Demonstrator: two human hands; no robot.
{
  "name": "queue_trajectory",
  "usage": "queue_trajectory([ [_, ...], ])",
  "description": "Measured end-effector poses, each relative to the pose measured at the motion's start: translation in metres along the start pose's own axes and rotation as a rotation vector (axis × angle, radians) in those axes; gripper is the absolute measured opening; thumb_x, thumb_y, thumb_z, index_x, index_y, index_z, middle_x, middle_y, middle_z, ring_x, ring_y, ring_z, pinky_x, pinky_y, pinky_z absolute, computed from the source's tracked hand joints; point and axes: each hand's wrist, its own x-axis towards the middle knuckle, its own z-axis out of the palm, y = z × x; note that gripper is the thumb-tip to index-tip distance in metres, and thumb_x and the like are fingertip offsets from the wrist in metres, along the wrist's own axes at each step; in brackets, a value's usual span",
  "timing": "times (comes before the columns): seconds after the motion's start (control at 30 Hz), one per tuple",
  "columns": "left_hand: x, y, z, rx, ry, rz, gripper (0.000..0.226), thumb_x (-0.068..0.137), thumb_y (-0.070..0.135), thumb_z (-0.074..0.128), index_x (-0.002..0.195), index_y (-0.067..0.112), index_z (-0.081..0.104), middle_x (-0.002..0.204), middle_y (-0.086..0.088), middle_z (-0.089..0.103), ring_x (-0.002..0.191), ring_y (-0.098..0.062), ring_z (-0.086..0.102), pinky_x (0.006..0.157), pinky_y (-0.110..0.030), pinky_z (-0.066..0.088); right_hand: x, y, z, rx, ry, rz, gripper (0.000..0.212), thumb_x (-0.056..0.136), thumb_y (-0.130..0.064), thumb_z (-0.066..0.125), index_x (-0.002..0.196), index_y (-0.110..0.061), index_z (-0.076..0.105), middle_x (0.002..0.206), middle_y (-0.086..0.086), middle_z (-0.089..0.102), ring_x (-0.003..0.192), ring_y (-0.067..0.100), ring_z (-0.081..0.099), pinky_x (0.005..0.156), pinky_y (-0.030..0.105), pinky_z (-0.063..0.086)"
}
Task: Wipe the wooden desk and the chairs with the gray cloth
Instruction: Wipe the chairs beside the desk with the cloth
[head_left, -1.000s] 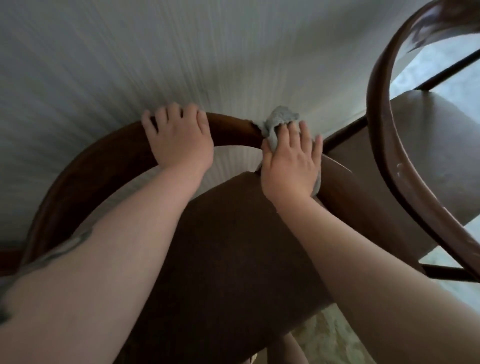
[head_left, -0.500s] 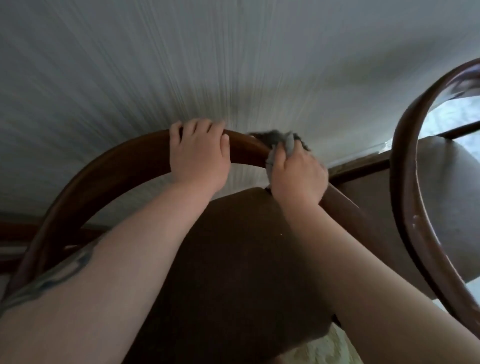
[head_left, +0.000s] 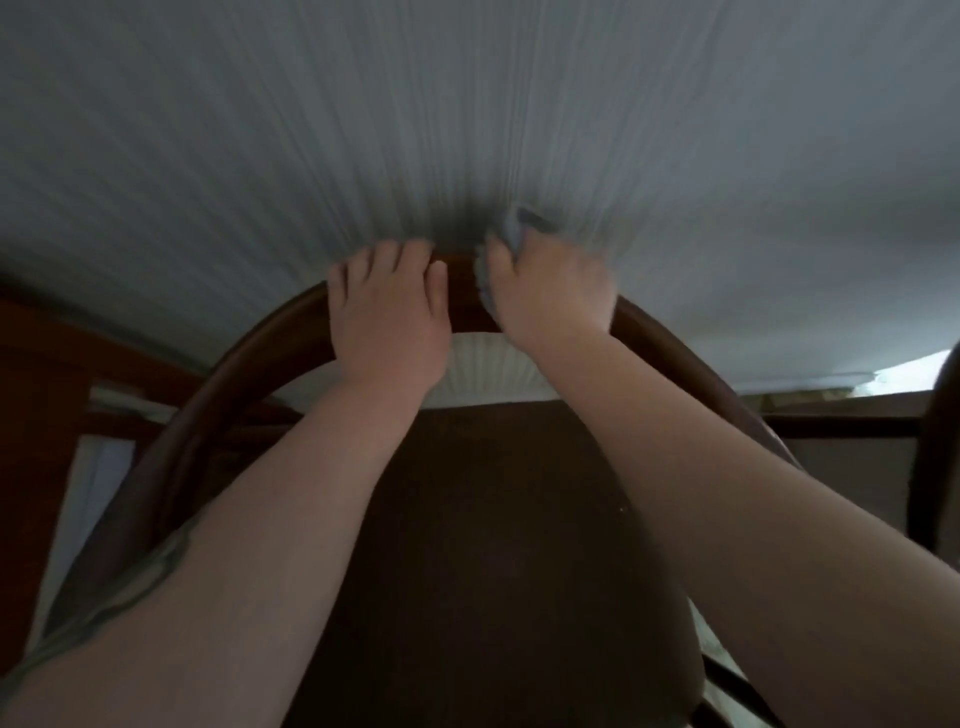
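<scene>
Gray cloth (head_left: 511, 234) is being pressed onto the curved chair backrest (head_left: 249, 358) by right hand (head_left: 550, 291), fingers clamped on it, while left hand (head_left: 389, 317), fingers curled over the rail, is bracing the chair.

The right hand (head_left: 550, 291) with the cloth (head_left: 485, 275) has slid left along the chair (head_left: 249, 364) back's curved rail, from the rail's right shoulder up to its crown, so it now sits just beside the left hand (head_left: 389, 322) (a second ago a clear stretch of rail showed between them). Less of the cloth shows: only a blurred edge beyond the fingers. The left hand has crept a little rightward along the rail. The second chair (head_left: 935, 447) on the right has slipped almost out of view as the head turned.
</scene>
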Motion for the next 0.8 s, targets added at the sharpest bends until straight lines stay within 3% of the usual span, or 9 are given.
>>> queue_trajectory([
  [0.1, -0.003, -0.017, -0.006, -0.036, -0.009, -0.016, 0.034, 0.103, 0.029, 0.029, 0.127, 0.017, 0.05, 0.123, -0.007, 0.056, 0.117, -0.028, 0.046, 0.101, -0.038, 0.028, 0.018, -0.034, 0.001, 0.054, -0.095, -0.206, 0.043, 0.1, -0.05, 0.028, 0.097, -0.019, 0.058, 0.075, 0.0, 0.048, 0.072, 0.022, 0.05, 0.06, 0.031, 0.031],
  [0.23, -0.009, -0.046, -0.018, -0.142, -0.069, -0.13, 0.04, 0.104, 0.034, 0.022, 0.133, 0.024, 0.048, 0.127, -0.002, 0.055, 0.12, -0.024, 0.047, 0.106, -0.042, 0.03, 0.04, 0.008, -0.011, 0.407, -0.362, -0.028, 0.043, 0.097, -0.044, 0.042, 0.083, -0.008, 0.059, 0.083, 0.015, 0.059, 0.079, 0.027, 0.055, 0.069, 0.037, 0.038],
  [0.3, -0.013, -0.064, -0.022, -0.185, -0.084, -0.224, 0.04, 0.104, 0.036, 0.02, 0.125, 0.024, 0.052, 0.118, -0.001, 0.057, 0.115, -0.023, 0.049, 0.104, -0.042, 0.031, 0.043, 0.003, -0.012, 0.338, -0.42, 0.004, 0.042, 0.097, -0.04, 0.042, 0.077, -0.007, 0.056, 0.075, 0.014, 0.056, 0.075, 0.027, 0.052, 0.065, 0.036, 0.036],
  [0.43, -0.031, -0.085, -0.022, -0.183, -0.027, -0.326, 0.04, 0.104, 0.037, 0.019, 0.124, 0.025, 0.052, 0.116, -0.001, 0.057, 0.113, -0.023, 0.049, 0.1, -0.041, 0.029, 0.045, -0.074, 0.007, 0.023, -0.359, -0.284, 0.043, 0.098, -0.043, 0.033, 0.071, -0.011, 0.044, 0.071, 0.006, 0.044, 0.078, 0.025, 0.048, 0.062, 0.033, 0.033],
  [0.53, -0.034, -0.092, -0.021, -0.182, -0.019, -0.339, 0.039, 0.104, 0.039, 0.02, 0.124, 0.024, 0.05, 0.119, -0.001, 0.057, 0.115, -0.024, 0.048, 0.098, -0.041, 0.03, 0.035, -0.098, 0.016, -0.025, -0.315, -0.473, 0.048, 0.1, -0.05, 0.029, 0.073, -0.015, 0.049, 0.072, 0.001, 0.049, 0.073, 0.021, 0.05, 0.061, 0.032, 0.033],
  [0.6, -0.033, -0.097, -0.02, -0.188, -0.037, -0.341, 0.041, 0.103, 0.042, 0.019, 0.123, 0.025, 0.05, 0.117, -0.001, 0.057, 0.114, -0.023, 0.049, 0.096, -0.04, 0.03, 0.039, -0.076, 0.012, 0.03, -0.332, -0.43, 0.048, 0.101, -0.051, 0.029, 0.069, -0.019, 0.047, 0.067, 0.001, 0.049, 0.068, 0.021, 0.051, 0.062, 0.032, 0.032],
  [0.67, -0.031, -0.098, -0.02, -0.181, -0.056, -0.339, 0.04, 0.103, 0.044, 0.019, 0.119, 0.026, 0.05, 0.111, 0.001, 0.056, 0.11, -0.022, 0.05, 0.093, -0.039, 0.031, 0.046, -0.052, 0.001, 0.069, -0.378, -0.294, 0.047, 0.102, -0.044, 0.033, 0.078, -0.01, 0.055, 0.08, 0.011, 0.058, 0.08, 0.029, 0.054, 0.069, 0.034, 0.034],
  [0.73, -0.029, -0.098, -0.02, -0.169, -0.06, -0.339, 0.039, 0.102, 0.044, 0.018, 0.116, 0.026, 0.05, 0.11, 0.002, 0.055, 0.109, -0.021, 0.05, 0.093, -0.039, 0.03, 0.052, -0.054, -0.006, 0.006, -0.436, -0.191, 0.042, 0.102, -0.037, 0.035, 0.098, -0.002, 0.059, 0.107, 0.023, 0.06, 0.091, 0.032, 0.053, 0.076, 0.036, 0.036],
  [0.8, -0.027, -0.097, -0.019, -0.18, -0.065, -0.354, 0.039, 0.103, 0.044, 0.019, 0.116, 0.025, 0.051, 0.112, 0.002, 0.055, 0.111, -0.022, 0.048, 0.094, -0.04, 0.029, 0.052, -0.082, 0.0, -0.075, -0.456, -0.234, 0.041, 0.101, -0.036, 0.034, 0.11, -0.004, 0.059, 0.121, 0.024, 0.056, 0.103, 0.035, 0.053, 0.079, 0.037, 0.036],
])
